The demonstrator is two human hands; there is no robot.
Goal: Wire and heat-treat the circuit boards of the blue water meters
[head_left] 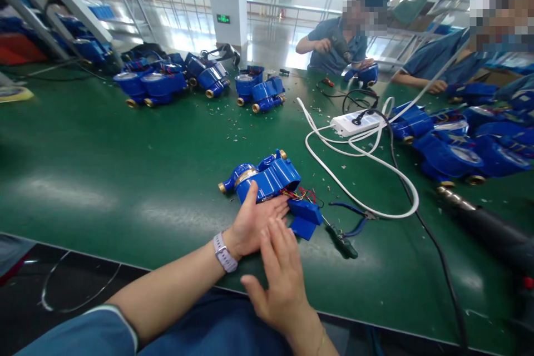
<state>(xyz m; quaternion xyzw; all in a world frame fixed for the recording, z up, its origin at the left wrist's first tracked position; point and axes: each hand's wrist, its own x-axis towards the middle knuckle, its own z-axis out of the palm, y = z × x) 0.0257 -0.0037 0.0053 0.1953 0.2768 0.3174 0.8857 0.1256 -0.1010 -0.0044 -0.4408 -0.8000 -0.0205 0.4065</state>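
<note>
My left hand lies palm up near the table's front edge, fingers stretched out and nothing in it. Its thumb overlaps a blue water meter with brass ends; whether it touches the meter I cannot tell. Over the left palm and fingers, my right hand is held palm down, fingers straight and thumb apart. Red, yellow and black wires come out of the meter's housing beside a blue plastic cover. Right of that cover lie a screwdriver with a dark green handle and blue-handled pliers.
Several blue meters stand along the far side, more at right. A white power strip has a looping white cord. A black heat gun lies at right by a black cable. Across the green table, a co-worker holds a tool.
</note>
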